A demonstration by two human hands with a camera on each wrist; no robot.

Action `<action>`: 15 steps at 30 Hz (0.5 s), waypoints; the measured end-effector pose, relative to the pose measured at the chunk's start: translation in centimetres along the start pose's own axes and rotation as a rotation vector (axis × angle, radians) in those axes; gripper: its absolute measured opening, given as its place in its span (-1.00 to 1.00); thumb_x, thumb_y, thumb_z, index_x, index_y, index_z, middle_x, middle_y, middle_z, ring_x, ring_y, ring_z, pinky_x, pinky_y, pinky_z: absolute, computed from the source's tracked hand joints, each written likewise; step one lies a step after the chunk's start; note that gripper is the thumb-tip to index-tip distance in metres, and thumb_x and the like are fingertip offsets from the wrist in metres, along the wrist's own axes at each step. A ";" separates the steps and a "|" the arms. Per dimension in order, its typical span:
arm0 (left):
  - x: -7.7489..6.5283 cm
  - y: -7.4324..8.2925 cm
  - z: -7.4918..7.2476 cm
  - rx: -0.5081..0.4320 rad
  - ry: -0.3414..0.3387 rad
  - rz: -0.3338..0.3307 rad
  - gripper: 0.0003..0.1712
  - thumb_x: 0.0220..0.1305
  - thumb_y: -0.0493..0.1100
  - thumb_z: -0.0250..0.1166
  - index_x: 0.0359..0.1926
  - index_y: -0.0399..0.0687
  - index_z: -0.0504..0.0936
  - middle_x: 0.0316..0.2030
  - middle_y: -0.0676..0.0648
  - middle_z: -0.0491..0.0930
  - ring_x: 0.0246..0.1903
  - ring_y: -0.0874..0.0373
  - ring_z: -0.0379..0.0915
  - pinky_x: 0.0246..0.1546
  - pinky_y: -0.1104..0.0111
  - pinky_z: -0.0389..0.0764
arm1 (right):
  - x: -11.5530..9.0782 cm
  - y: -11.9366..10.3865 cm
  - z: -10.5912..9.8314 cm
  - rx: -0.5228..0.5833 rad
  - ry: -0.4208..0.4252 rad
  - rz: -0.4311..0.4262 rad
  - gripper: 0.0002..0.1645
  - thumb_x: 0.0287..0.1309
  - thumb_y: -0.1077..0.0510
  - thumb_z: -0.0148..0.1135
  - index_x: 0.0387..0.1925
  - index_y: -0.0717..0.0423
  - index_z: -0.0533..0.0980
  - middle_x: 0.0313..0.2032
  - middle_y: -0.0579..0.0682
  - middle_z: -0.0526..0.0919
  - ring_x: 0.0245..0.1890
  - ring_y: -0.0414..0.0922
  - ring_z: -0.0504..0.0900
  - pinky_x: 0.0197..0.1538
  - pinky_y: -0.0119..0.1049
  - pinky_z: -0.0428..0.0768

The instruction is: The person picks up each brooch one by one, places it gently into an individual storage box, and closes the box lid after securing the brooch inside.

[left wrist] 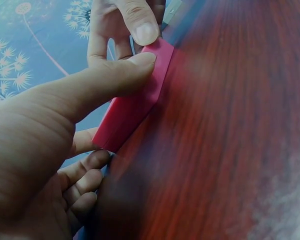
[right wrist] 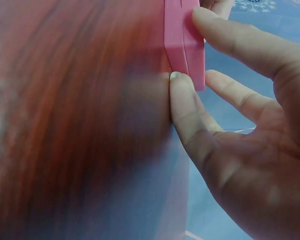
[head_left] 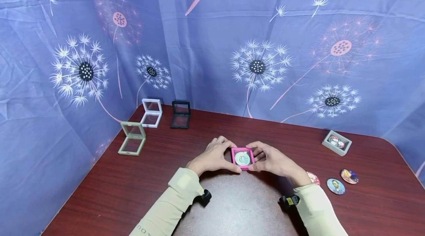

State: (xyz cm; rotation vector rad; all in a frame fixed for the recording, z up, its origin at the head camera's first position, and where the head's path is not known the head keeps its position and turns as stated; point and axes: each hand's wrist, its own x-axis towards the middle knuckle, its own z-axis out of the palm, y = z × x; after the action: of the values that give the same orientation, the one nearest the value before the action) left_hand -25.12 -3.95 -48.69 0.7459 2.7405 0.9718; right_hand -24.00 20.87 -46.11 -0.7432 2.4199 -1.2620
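A square pink display frame (head_left: 251, 156) with a see-through window sits between both hands near the middle of the table. Inside the window shows a round pale green badge (head_left: 242, 158). My left hand (head_left: 212, 156) grips the frame's left side, thumb at the near corner and forefinger at the far one. On the opposite side my right hand (head_left: 273, 160) pinches it by the right corners. In the left wrist view the left thumb lies along the pink side wall (left wrist: 127, 112). A thin seam runs along the frame's edge (right wrist: 182, 45) in the right wrist view.
Green (head_left: 135, 136), white (head_left: 152, 114) and black (head_left: 180, 114) frames stand unfolded at the back left. A grey frame (head_left: 343, 150) holding a round badge lies back right. Nearer are a portrait badge (head_left: 336, 186), a dark blue-yellow badge (head_left: 349, 176) and a red badge (head_left: 314, 179), partly hidden by the right wrist.
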 end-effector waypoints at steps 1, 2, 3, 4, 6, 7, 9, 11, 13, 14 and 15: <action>0.0 0.0 0.0 -0.001 0.000 0.002 -0.18 -0.34 0.46 0.51 0.00 0.28 0.54 -0.05 0.14 0.33 -0.01 0.22 0.18 0.07 0.23 0.28 | 0.0 0.0 0.0 -0.004 0.002 -0.007 -0.27 -0.02 0.13 0.52 0.17 0.15 0.38 -0.16 0.18 0.55 -0.19 0.03 0.60 -0.17 -0.25 0.61; 0.0 0.0 0.0 -0.002 0.001 0.003 -0.18 -0.33 0.46 0.51 0.00 0.28 0.54 -0.05 0.15 0.33 0.00 0.22 0.18 0.07 0.22 0.28 | 0.1 0.0 0.0 -0.009 0.004 -0.012 -0.27 -0.03 0.12 0.52 0.17 0.16 0.38 -0.17 0.17 0.55 -0.20 0.02 0.60 -0.17 -0.25 0.61; 0.0 0.0 0.0 -0.003 0.000 0.001 -0.18 -0.33 0.46 0.51 0.00 0.28 0.54 -0.05 0.15 0.33 0.00 0.22 0.18 0.07 0.22 0.28 | 0.2 0.1 0.1 -0.011 0.005 -0.017 -0.27 -0.04 0.12 0.52 0.16 0.16 0.39 -0.18 0.17 0.55 -0.21 0.02 0.60 -0.17 -0.25 0.61; -0.1 0.0 -0.1 -0.006 -0.001 -0.002 -0.18 -0.33 0.45 0.51 0.01 0.28 0.54 -0.04 0.15 0.33 0.01 0.22 0.18 0.08 0.21 0.28 | 0.2 0.1 0.2 -0.014 0.006 -0.019 -0.27 -0.04 0.11 0.53 0.15 0.16 0.39 -0.19 0.16 0.55 -0.22 0.02 0.60 -0.18 -0.25 0.61; -0.2 -0.1 -0.1 -0.008 0.000 -0.008 -0.18 -0.33 0.46 0.51 0.01 0.29 0.54 -0.04 0.15 0.33 0.02 0.22 0.18 0.08 0.20 0.29 | 0.4 0.1 0.3 -0.020 0.008 -0.016 -0.28 -0.05 0.10 0.54 0.13 0.14 0.40 -0.20 0.15 0.55 -0.23 0.00 0.59 -0.19 -0.25 0.61; -0.2 -0.2 -0.1 -0.009 0.001 -0.012 -0.18 -0.33 0.46 0.51 0.00 0.29 0.54 -0.04 0.16 0.33 0.02 0.22 0.17 0.07 0.20 0.29 | 0.4 0.1 0.4 -0.021 0.010 -0.012 -0.28 -0.06 0.10 0.54 0.13 0.13 0.40 -0.21 0.14 0.56 -0.24 0.00 0.59 -0.19 -0.25 0.61; -0.3 -0.2 -0.1 -0.017 0.001 -0.020 -0.17 -0.34 0.46 0.51 0.00 0.30 0.54 -0.05 0.16 0.33 0.01 0.22 0.17 0.06 0.20 0.30 | 0.4 0.1 0.4 -0.034 0.016 -0.002 -0.29 -0.06 0.09 0.54 0.12 0.10 0.41 -0.22 0.12 0.56 -0.24 -0.02 0.59 -0.20 -0.25 0.60; -0.3 -0.2 -0.1 -0.019 0.005 -0.019 -0.16 -0.34 0.47 0.51 0.01 0.29 0.54 -0.06 0.16 0.33 0.01 0.22 0.18 0.06 0.20 0.30 | 0.4 0.0 0.4 -0.046 0.026 0.007 -0.29 -0.07 0.08 0.55 0.12 0.09 0.42 -0.23 0.11 0.57 -0.25 -0.03 0.59 -0.20 -0.25 0.59; -0.2 0.0 -0.1 -0.021 0.003 -0.018 -0.15 -0.34 0.47 0.51 0.02 0.28 0.54 -0.06 0.16 0.33 0.00 0.21 0.18 0.06 0.21 0.31 | 0.2 -0.1 0.3 -0.054 0.033 0.015 -0.29 -0.07 0.07 0.55 0.12 0.09 0.42 -0.23 0.10 0.57 -0.25 -0.03 0.58 -0.21 -0.25 0.59; -0.2 0.1 -0.1 -0.022 0.001 -0.017 -0.15 -0.34 0.47 0.51 0.03 0.27 0.54 -0.05 0.16 0.33 0.00 0.21 0.18 0.06 0.21 0.31 | 0.2 -0.1 0.3 -0.057 0.035 0.020 -0.29 -0.07 0.08 0.55 0.11 0.09 0.42 -0.23 0.10 0.57 -0.25 -0.03 0.58 -0.21 -0.25 0.59; -0.2 0.1 -0.1 -0.020 -0.001 -0.017 -0.14 -0.34 0.46 0.51 0.03 0.26 0.54 -0.05 0.16 0.33 0.00 0.21 0.18 0.06 0.21 0.31 | 0.1 -0.1 0.3 -0.059 0.037 0.023 -0.29 -0.07 0.08 0.55 0.11 0.09 0.42 -0.23 0.10 0.57 -0.25 -0.03 0.58 -0.21 -0.25 0.59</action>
State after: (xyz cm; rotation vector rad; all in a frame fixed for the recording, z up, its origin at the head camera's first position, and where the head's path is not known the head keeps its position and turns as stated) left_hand -24.89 -4.01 -48.58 0.7191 2.7273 0.9936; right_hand -23.94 20.55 -46.23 -0.7124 2.4971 -1.2108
